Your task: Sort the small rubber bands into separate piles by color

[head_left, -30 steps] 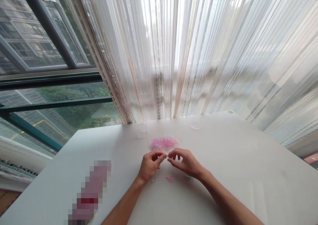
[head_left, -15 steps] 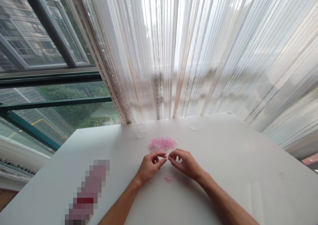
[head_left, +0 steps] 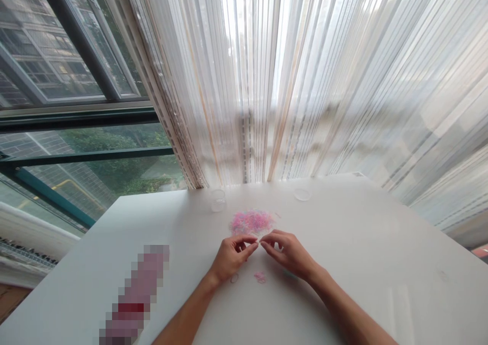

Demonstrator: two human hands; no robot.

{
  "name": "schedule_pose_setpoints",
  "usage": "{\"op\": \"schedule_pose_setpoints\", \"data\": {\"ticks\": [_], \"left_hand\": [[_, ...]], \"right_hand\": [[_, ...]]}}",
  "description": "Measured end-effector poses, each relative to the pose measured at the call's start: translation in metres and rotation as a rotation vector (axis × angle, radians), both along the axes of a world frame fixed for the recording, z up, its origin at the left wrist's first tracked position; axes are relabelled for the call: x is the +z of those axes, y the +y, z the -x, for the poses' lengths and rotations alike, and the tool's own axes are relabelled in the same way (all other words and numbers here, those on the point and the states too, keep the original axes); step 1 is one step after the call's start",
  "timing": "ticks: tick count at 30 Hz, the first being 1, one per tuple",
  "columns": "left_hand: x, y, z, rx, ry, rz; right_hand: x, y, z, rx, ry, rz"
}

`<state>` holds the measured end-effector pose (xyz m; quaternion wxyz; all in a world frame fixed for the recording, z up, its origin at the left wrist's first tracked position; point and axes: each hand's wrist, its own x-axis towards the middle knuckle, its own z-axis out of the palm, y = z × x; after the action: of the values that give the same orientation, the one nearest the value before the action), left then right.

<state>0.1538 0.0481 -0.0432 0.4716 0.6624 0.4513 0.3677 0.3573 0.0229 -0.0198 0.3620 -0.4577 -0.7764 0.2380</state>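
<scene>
My left hand (head_left: 232,257) and my right hand (head_left: 287,253) meet fingertip to fingertip just above the white table. Both are closed in a pinch on a tiny pale rubber band (head_left: 258,241), mostly hidden by the fingers. Behind them lies a loose pile of small pink and pastel rubber bands (head_left: 251,221). A smaller pink cluster of bands (head_left: 260,277) rests on the table nearer me, between my forearms. One single band (head_left: 234,278) lies beside my left wrist. Something small and green (head_left: 290,274) shows partly under my right wrist.
A clear plastic tub (head_left: 218,201) stands near the table's (head_left: 362,243) back edge, with a clear round lid (head_left: 302,194) to its right. A blurred-out pinkish object (head_left: 135,294) is at the left. Sheer striped curtains (head_left: 282,81) hang behind the table, beside a window (head_left: 68,86).
My hands stay together in nearly the same place, with small finger movements at the tips. The view shifts slightly; the pile and containers have not visibly moved.
</scene>
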Motion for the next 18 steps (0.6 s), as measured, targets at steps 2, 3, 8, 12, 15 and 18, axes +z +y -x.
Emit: {"op": "schedule_pose_setpoints", "data": {"ticks": [2,3,8,12,15,18], "left_hand": [[0.001,-0.0008,-0.0003,0.009,0.012,-0.01],[0.0015,-0.0011,-0.0004,0.015,0.02,-0.016],[0.0032,-0.0017,-0.0005,0.012,0.034,-0.032],[0.0036,-0.0015,-0.0003,0.01,0.024,-0.027],[0.0041,-0.0017,-0.0003,0.002,0.011,-0.035],[0.0056,-0.002,-0.0003,-0.002,0.008,-0.047]], "right_hand": [[-0.0003,0.0008,-0.0004,-0.004,-0.008,0.002],[-0.0007,0.0013,-0.0007,-0.004,-0.01,0.002],[-0.004,0.0026,-0.0018,0.008,-0.015,-0.004],[-0.0049,0.0026,-0.0014,0.004,-0.021,-0.006],[-0.0039,0.0021,-0.0002,0.005,-0.022,-0.008],[-0.0034,0.0016,0.0007,0.009,-0.025,-0.008]]}}
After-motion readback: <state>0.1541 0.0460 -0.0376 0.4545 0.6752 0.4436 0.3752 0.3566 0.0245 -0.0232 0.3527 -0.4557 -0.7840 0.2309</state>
